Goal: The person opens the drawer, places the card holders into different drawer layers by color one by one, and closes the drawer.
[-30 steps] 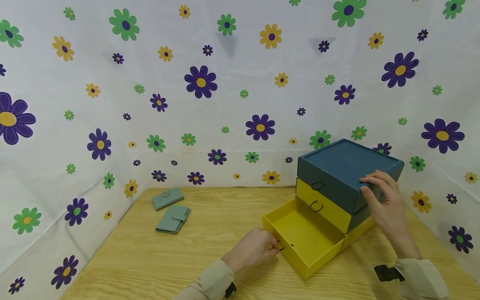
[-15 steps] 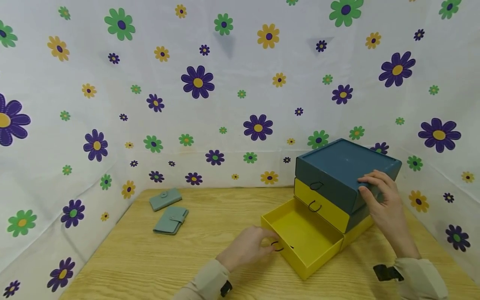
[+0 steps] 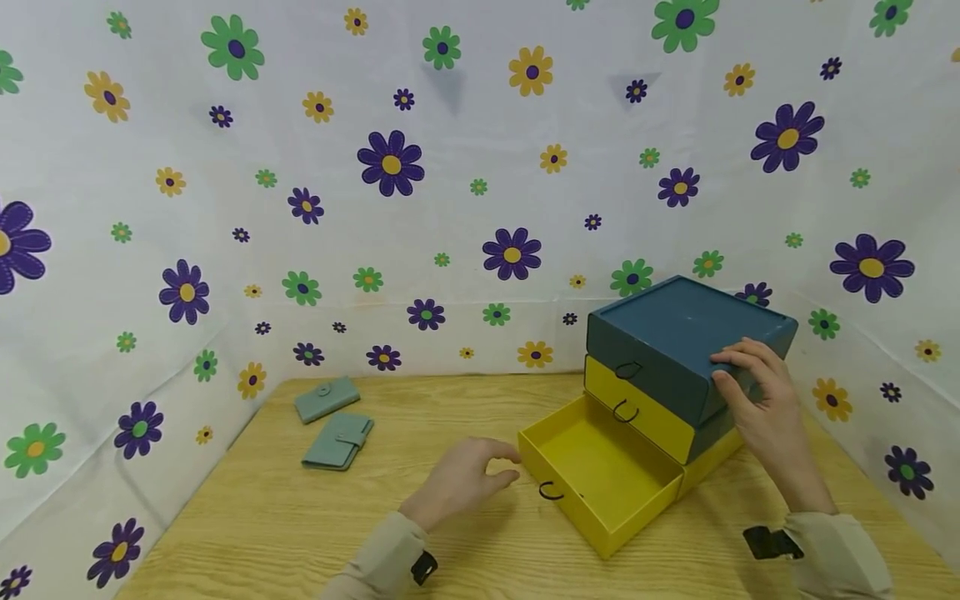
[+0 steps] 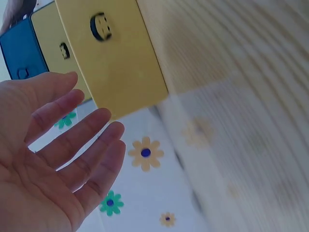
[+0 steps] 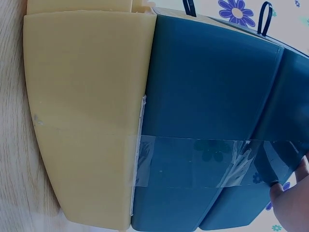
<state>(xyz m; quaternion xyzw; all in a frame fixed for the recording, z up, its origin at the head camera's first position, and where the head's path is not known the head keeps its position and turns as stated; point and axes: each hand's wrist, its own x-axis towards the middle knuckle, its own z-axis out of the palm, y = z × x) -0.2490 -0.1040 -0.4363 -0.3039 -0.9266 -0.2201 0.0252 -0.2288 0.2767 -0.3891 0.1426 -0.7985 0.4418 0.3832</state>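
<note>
Drawer open, left hand relaxed beside it; right hand, apparently uncurled, on blue box

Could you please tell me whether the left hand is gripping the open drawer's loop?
No, the left hand is apart from the loop, with table showing between them.

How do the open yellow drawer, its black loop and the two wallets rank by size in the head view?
1. Open yellow drawer
2. Nearer wallet and farther wallet: similar, and nearness differs, so unranked
3. Black loop
</note>
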